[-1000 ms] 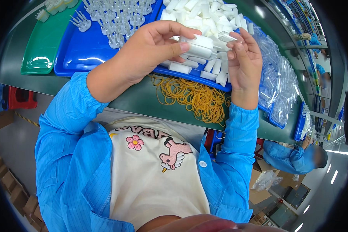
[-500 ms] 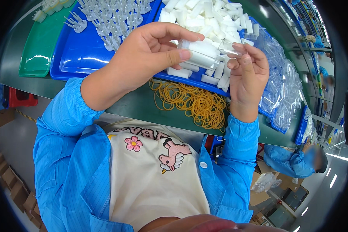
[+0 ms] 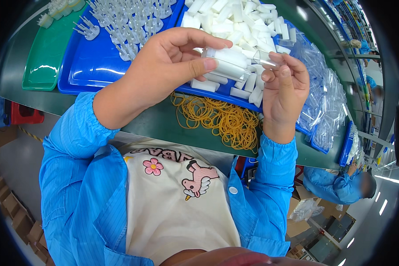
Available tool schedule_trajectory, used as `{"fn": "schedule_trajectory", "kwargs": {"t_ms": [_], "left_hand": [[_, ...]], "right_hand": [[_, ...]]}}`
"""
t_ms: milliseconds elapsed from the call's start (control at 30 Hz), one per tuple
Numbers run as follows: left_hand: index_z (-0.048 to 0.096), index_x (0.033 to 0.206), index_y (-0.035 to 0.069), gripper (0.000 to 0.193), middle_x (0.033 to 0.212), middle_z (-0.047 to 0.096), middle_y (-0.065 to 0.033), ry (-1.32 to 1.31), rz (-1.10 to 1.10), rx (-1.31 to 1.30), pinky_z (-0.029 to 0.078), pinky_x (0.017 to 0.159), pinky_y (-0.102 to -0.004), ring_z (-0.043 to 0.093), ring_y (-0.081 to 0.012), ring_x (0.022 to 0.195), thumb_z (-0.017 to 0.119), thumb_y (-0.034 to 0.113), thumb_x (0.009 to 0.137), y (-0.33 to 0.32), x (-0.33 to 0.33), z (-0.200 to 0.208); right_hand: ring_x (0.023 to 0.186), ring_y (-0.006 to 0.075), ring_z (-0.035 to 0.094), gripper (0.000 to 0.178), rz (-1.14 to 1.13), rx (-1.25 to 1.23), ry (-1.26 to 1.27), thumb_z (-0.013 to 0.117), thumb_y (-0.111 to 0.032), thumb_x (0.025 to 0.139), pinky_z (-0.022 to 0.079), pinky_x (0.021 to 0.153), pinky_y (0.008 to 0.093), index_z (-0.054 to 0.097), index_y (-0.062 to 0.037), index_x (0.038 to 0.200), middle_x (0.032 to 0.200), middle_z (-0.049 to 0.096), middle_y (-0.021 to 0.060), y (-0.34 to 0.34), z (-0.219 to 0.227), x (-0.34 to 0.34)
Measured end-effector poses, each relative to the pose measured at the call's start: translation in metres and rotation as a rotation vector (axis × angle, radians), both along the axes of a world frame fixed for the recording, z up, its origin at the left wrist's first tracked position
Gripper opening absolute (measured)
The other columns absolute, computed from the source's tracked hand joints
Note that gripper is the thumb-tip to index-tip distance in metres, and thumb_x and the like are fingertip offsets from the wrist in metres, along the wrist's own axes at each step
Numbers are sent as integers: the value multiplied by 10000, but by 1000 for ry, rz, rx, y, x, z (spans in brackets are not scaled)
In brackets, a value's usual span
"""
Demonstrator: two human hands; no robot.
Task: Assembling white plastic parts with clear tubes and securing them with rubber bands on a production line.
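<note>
Both hands raised since earlier: left hand grips white bundle, right hand one clear tube.

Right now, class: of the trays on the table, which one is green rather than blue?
The green tray at the far left of the table. The blue tray beside it holds clear pronged parts and white pieces; the green one carries only a few parts at its far end.
</note>
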State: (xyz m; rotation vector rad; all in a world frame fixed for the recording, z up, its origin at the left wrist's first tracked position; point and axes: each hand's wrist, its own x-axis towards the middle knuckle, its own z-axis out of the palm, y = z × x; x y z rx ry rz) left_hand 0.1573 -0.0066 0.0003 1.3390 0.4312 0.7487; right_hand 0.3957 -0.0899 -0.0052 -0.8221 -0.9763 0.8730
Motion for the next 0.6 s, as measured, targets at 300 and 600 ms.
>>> {"fn": "schedule_trajectory", "kwargs": {"t_ms": [300,600], "left_hand": [[596,1174,54,257,1335,582,-144,-6,8,-1,542,842,-278,628,-185,1093,600,50,918,0,1,2],[602,1157,63,258,1345,575,-147,-4,17,9,545,850,-283,622,-197,1116,582,7,906,0,1,0]], "right_hand": [[893,261,689,250,-34,44,-78,621,-32,925,570,706,311,566,43,1157,1095,663,231,-2,0,-4],[885,266,692,244,-66,59,-128,627,-27,920,569,710,310,568,43,1146,1092,663,232,-1,-2,-7]]}}
